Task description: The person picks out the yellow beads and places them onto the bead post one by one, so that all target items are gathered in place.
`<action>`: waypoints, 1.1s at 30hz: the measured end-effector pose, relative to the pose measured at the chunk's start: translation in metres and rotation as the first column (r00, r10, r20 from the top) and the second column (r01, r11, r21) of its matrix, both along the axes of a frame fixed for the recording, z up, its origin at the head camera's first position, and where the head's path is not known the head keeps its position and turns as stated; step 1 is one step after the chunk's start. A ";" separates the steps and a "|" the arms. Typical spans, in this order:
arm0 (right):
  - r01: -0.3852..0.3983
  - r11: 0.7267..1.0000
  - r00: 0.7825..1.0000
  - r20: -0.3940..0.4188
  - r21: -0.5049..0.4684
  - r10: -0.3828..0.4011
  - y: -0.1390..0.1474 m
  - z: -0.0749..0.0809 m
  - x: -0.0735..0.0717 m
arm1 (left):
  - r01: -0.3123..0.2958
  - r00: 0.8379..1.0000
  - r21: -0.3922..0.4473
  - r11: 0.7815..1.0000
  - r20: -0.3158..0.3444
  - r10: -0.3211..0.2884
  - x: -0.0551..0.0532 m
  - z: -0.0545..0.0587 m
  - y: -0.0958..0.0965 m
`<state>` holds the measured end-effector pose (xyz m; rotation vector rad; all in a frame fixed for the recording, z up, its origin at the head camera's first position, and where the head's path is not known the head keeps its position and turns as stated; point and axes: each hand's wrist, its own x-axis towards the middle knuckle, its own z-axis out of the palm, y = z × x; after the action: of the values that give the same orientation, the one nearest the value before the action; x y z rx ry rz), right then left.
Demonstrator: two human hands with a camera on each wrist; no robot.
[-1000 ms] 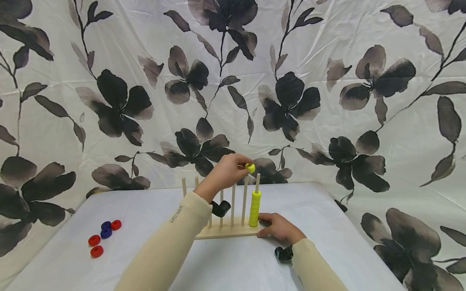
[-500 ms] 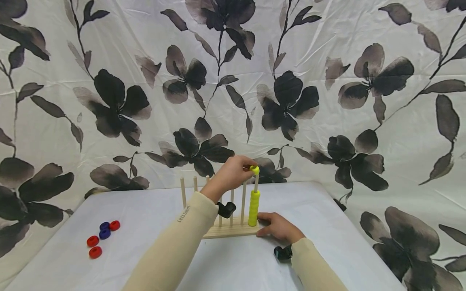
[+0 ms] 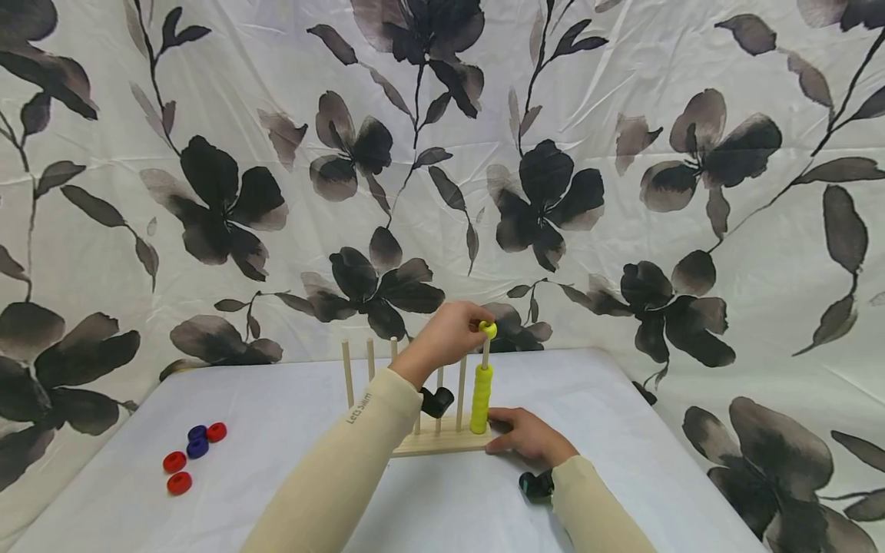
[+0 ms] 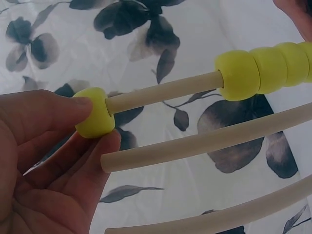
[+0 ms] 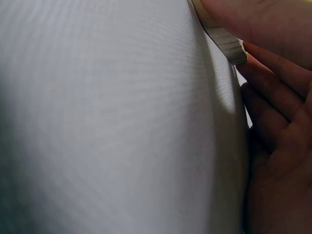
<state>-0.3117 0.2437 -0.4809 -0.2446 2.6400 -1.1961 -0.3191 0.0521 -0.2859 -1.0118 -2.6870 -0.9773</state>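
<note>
My left hand (image 3: 452, 332) pinches a yellow bead (image 4: 94, 113) between thumb and fingers at the tip of the rightmost peg (image 4: 163, 91). The peg's end sits in the bead's hole. Lower on that peg, several yellow beads (image 3: 481, 399) form a stack, with bare wood between them and the held bead. The wooden peg rack (image 3: 442, 441) stands upright on the table, its middle partly hidden by my left arm. At its right end, my right hand (image 3: 528, 435) grips the base (image 5: 229, 45), thumb in front and fingers behind.
Red beads (image 3: 179, 483) and blue beads (image 3: 197, 447) lie loose at the left of the white-covered table (image 3: 276, 415). Other bare pegs (image 3: 348, 374) rise left of the yellow stack. A floral cloth (image 3: 429, 169) hangs behind the table.
My left hand has moved right with the yellow bead, from above the neighbouring peg onto the rightmost peg's tip, then slightly down. My right hand has stayed at the base.
</note>
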 end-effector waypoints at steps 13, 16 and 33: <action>0.009 1.000 1.000 -0.006 0.025 -0.009 -0.001 -0.002 0.000 | 0.008 0.999 -0.081 0.997 -0.051 -0.012 -0.002 -0.005 0.003; 0.009 0.999 1.000 -0.012 0.035 -0.008 -0.001 -0.001 0.000 | 0.014 0.998 -0.095 0.995 -0.057 -0.020 -0.002 -0.005 0.002; 0.007 1.000 1.000 -0.015 0.018 -0.007 -0.002 0.000 0.001 | -0.021 0.997 -0.083 0.996 -0.082 0.014 0.004 -0.003 -0.017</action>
<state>-0.3103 0.2414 -0.4804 -0.2418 2.6654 -1.1771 -0.3155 0.0352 -0.2887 -1.0177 -2.6853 -0.8077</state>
